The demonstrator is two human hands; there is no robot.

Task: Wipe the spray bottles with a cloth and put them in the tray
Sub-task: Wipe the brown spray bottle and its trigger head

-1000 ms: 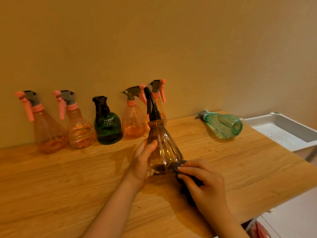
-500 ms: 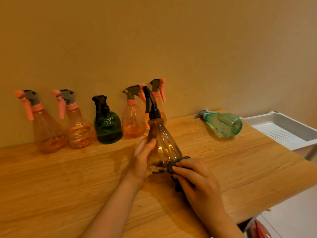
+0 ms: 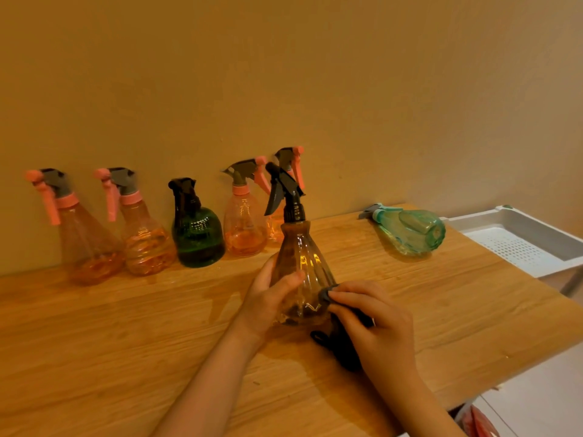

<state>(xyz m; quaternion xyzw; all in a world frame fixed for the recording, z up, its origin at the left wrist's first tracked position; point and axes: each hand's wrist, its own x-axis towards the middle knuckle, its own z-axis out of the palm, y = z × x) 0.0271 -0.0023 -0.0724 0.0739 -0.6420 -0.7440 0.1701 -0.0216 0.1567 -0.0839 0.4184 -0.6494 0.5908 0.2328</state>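
Vs earlier: right hand (image 3: pixel 377 323) w/ dark cloth (image 3: pixel 339 343) has slid up the brown bottle (image 3: pixel 303 272)'s lower right side. Bottle stands upright on table (image 3: pixel 94 342) btwn both hands; left hand (image 3: pixel 271 298) grips its left side, right pinches cloth against it.

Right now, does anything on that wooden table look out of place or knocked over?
Yes: the pale green plastic spray bottle lies on its side near the white perforated tray, while the other bottles stand upright, five along the wall. Nothing looks spilled or broken.
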